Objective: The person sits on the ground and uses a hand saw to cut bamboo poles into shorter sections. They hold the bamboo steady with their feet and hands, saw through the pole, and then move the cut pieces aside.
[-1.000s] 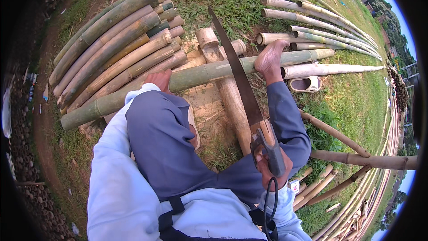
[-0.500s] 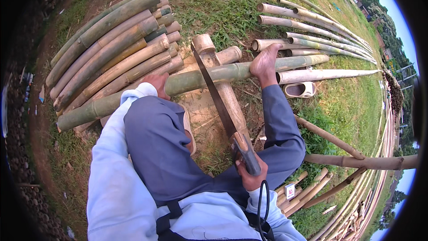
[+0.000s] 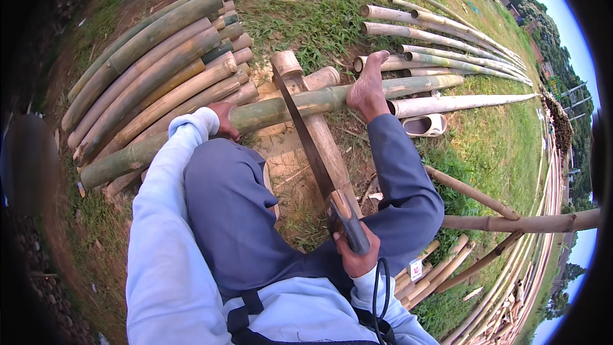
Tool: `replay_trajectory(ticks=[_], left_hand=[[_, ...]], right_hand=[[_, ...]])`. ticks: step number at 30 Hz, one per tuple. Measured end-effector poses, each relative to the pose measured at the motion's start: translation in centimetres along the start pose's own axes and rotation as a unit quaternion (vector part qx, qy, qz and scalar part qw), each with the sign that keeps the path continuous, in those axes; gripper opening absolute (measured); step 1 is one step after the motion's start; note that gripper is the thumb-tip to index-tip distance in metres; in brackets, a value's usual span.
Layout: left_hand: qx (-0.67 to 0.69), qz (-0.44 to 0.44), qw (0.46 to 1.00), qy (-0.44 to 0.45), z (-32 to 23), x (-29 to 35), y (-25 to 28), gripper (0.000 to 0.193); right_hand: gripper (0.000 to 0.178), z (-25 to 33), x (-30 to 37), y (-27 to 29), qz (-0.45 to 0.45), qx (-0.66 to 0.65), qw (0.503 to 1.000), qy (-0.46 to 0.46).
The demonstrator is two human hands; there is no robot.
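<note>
Right hand closed around the grip of a saw slanting across the green bamboo pole; left hand clasps that pole on one side, and a bare foot bears on the other, apparently to stop it rolling. Underneath, a thick crosspiece seems to prop it, with piled bamboo lengths leftward and longer poles on grass at right.

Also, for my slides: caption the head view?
Right hand holds handsaw across bamboo pole; left hand and bare foot rest on the pole.
</note>
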State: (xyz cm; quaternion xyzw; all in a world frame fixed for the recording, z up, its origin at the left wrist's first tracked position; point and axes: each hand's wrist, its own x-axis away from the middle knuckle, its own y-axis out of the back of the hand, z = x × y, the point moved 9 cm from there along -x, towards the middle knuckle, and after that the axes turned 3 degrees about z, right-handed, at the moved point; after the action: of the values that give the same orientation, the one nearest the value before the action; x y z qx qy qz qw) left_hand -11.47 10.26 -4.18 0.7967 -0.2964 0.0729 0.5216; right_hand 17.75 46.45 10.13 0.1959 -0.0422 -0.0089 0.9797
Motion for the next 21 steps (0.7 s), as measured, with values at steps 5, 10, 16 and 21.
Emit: replay_trajectory(ticks=[5, 10, 16, 21], left_hand=[[0.063, 0.071, 0.995, 0.014, 0.6, -0.8, -0.5, 0.082], [0.058, 0.043, 0.997, 0.004, 0.8, -0.7, -0.5, 0.082], [0.006, 0.008, 0.999, 0.044, -0.3, 1.2, 0.6, 0.1], [0.091, -0.165, 0.981, -0.052, -3.5, 5.3, 5.2, 0.089]], right_hand=[[0.02, -0.2, 0.0, 1.0, 0.031, 0.041, 0.999, -0.015], [0.016, -1.1, -0.6, 0.9, 0.022, 0.026, 0.999, -0.026], [0.014, 0.2, -0.5, 1.1, 0.022, 0.033, 0.999, -0.023], [0.013, 0.7, -1.2, 0.5, 0.05, 0.014, 0.999, -0.007]])
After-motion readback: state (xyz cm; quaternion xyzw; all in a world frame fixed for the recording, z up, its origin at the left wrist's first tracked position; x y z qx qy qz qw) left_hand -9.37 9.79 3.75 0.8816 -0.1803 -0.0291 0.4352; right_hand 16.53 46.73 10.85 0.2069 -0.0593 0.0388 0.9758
